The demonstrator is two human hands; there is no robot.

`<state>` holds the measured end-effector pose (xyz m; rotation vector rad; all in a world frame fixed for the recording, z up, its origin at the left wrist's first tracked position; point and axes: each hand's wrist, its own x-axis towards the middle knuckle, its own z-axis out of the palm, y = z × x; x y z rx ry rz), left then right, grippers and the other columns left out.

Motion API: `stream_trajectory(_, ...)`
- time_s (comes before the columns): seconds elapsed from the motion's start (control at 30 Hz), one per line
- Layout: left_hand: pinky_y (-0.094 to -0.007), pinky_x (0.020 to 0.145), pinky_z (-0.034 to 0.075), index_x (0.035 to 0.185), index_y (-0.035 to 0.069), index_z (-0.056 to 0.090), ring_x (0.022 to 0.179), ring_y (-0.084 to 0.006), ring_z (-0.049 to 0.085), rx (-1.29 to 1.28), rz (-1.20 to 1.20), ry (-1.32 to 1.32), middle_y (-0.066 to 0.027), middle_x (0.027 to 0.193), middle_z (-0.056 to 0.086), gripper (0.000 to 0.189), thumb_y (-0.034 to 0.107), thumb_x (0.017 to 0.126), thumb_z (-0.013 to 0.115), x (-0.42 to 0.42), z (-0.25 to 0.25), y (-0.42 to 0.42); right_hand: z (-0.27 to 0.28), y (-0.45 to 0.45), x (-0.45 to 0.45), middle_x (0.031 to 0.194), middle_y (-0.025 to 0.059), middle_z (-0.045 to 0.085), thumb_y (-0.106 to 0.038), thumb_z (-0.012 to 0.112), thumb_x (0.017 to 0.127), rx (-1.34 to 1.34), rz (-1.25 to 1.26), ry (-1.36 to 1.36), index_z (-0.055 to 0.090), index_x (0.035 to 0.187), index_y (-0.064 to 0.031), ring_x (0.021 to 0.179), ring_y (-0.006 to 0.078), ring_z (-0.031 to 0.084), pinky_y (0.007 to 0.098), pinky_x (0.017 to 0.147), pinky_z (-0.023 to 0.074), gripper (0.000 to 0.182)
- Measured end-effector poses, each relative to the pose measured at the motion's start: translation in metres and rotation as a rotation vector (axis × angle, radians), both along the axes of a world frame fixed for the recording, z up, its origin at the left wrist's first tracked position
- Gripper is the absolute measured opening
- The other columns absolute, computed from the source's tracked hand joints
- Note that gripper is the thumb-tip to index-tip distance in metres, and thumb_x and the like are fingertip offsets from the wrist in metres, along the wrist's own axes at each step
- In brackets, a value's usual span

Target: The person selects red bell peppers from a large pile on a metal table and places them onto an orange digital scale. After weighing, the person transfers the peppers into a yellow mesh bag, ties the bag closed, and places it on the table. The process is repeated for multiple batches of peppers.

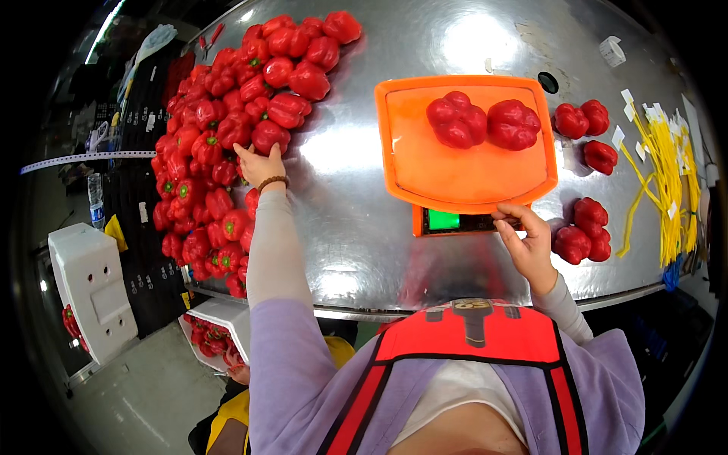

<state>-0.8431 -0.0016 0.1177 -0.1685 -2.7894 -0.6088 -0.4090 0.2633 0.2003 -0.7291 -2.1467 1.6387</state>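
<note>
My left hand is at the right edge of a large heap of red bell peppers. Its thumb and fingers are spread against the near side of one red bell pepper, which rests at the heap's edge. Two red bell peppers sit side by side on the orange tray of a digital scale. A lit green display shows below the tray's front rim. My right hand hovers by that rim, fingers bent and apart, with nothing seen in it.
Right of the scale lie small groups of peppers, yellow tagged ties and a label roll. Red-handled snips lie behind the heap. White foam boxes stand left of the steel table. Another person's hand is at one box.
</note>
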Motion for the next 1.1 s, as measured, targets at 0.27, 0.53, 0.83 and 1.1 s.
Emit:
stream_trajectory(0.27,-0.0464,0.098,0.042,0.126,0.012,0.057,0.112,-0.0335,0.056,-0.090,-0.273,0.028,-0.0118,0.125,0.061,0.066,0.033,0.069,0.082,-0.003,0.003,-0.021,-0.003,0.004,0.003,0.097,0.0114,0.069,-0.004,0.068,0.086,0.017,-0.026,0.022,0.064,0.109,0.0032,0.086,0.0166,0.068,0.0280,0.076,0.0540,0.024)
stream_trajectory(0.53,-0.0500,0.096,0.042,0.139,0.015,0.041,0.113,-0.0359,0.057,-0.482,-0.209,-0.139,-0.0130,0.136,0.052,0.094,0.042,0.061,0.085,-0.001,0.026,0.007,0.003,-0.001,-0.002,0.095,0.0101,0.069,-0.004,0.066,0.088,-0.009,-0.009,0.016,0.063,0.110,0.0037,0.084,0.0149,0.067,0.0272,0.075,0.0532,0.024)
stream_trajectory(0.83,-0.0369,0.098,0.046,0.134,0.000,0.039,0.116,-0.0245,0.056,1.080,-0.593,-0.707,-0.0132,0.127,0.054,0.073,0.015,0.075,0.079,0.161,0.107,0.030,0.017,-0.009,-0.001,0.092,0.0108,0.068,-0.004,0.067,0.085,0.097,0.060,0.123,0.064,0.109,0.0013,0.082,0.0184,0.068,0.0287,0.074,0.0539,0.024)
stream_trajectory(1.1,-0.0411,0.091,0.049,0.130,0.000,0.044,0.105,-0.0331,0.060,0.552,-0.899,-0.314,-0.0161,0.114,0.057,0.074,0.024,0.072,0.082,0.263,0.099,0.138,0.018,0.058,-0.036,0.116,0.0172,0.061,-0.022,0.073,0.083,0.558,-0.305,0.243,0.057,0.123,-0.0021,0.109,0.0321,0.059,0.0379,0.094,0.0469,0.047)
